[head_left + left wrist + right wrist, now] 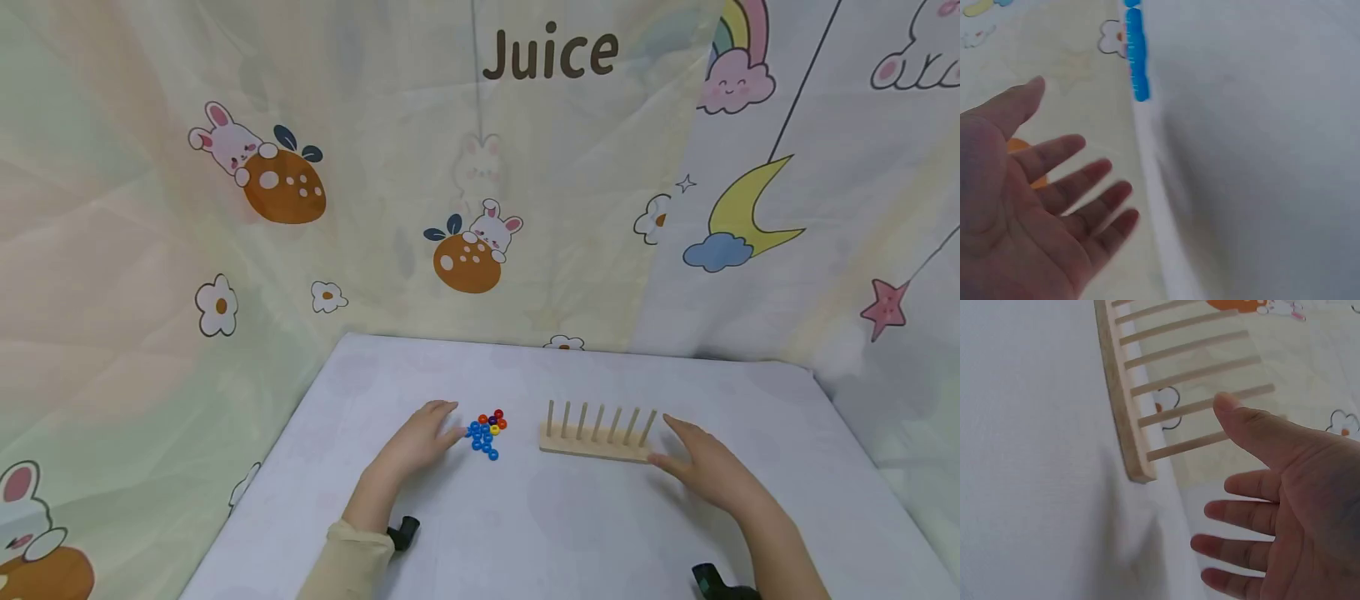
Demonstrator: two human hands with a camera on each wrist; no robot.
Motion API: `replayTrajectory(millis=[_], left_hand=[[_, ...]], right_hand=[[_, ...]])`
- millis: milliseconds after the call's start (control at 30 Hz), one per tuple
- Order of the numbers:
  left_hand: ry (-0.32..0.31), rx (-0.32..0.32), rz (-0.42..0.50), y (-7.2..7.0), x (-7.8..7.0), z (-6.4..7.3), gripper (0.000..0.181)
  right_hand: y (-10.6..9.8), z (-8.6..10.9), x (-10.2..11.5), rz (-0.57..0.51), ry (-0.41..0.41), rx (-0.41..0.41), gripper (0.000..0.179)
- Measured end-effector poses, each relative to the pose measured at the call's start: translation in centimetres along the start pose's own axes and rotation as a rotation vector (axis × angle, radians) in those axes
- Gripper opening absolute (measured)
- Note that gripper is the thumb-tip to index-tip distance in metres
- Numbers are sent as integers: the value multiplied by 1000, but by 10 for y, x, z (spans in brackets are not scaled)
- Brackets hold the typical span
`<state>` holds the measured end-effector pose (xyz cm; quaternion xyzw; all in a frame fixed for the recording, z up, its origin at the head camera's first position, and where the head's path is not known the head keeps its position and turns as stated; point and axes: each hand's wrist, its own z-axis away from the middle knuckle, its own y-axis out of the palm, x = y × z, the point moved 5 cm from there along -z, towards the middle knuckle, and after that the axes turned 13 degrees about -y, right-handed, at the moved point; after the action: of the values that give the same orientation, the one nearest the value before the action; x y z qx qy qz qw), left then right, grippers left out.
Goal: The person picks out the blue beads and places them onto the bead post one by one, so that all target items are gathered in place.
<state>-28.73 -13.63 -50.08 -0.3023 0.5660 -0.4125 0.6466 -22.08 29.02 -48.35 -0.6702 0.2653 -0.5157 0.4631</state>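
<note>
A small cluster of beads [485, 436], mostly blue with some red, a yellow and a dark one, lies on the white table. Just left of it is my left hand [418, 439], fingers extended and holding nothing; the left wrist view shows its bare palm [1035, 219] with blue beads [1137, 56] beyond. To the right of the beads stands a wooden rack [596, 446] with a row of several upright pegs, all bare. My right hand [708, 467] is at the rack's right end, thumb and fingers spread, with no object in it. In the right wrist view its thumb [1254, 425] overlaps the end pegs.
The white-covered table [525, 533] ends at a patterned cloth backdrop [375, 167] close behind the beads and rack. A black wrist device [405, 533] sits at the left wrist, another [720, 583] at the right.
</note>
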Motion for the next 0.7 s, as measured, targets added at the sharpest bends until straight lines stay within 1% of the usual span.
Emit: replayTrajectory(millis=[67, 167, 300, 433, 533, 700], left_hand=[[0, 16, 46, 4, 5, -5, 56], [9, 31, 102, 9, 11, -13, 50], [29, 48, 140, 14, 17, -22, 44], [42, 67, 180, 18, 20, -28, 38], [57, 67, 181, 22, 22, -31, 34], [77, 47, 146, 27, 23, -34, 29]], right_hand=[[4, -3, -5, -49, 17, 19, 91], [12, -8, -15, -105, 30, 19, 87], [24, -13, -29, -139, 18, -21, 80], [33, -16, -42, -155, 0, -69, 76], [39, -16, -49, -167, 3, -99, 76], [47, -17, -55, -169, 1, -142, 76]])
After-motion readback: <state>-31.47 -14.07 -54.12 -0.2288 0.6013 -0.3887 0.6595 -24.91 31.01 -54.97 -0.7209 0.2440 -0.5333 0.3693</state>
